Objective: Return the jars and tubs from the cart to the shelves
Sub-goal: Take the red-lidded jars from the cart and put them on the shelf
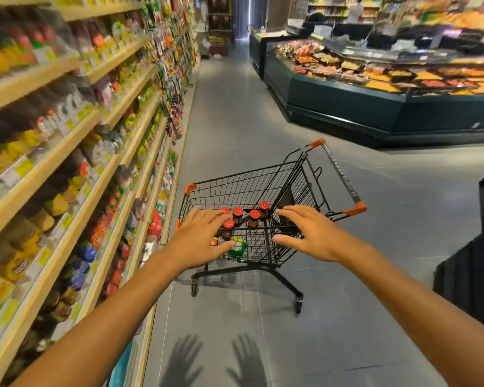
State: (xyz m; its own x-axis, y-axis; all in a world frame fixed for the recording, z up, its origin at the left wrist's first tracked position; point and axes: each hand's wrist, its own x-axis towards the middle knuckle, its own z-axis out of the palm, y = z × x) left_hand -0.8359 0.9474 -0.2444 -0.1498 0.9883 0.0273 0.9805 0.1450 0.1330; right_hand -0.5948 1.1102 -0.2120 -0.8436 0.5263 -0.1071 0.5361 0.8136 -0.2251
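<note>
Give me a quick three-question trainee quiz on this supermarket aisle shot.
1. True or false: the left hand grips a red-lidded jar.
2. Which side of the shopping cart are the shelves on? A) the person's left B) the person's right
3. Fill in: the green-lidded tub lies in the cart's ____.

Key
1. False: both it and the right hand are open, fingers spread, above the cart.
2. A
3. basket
</note>
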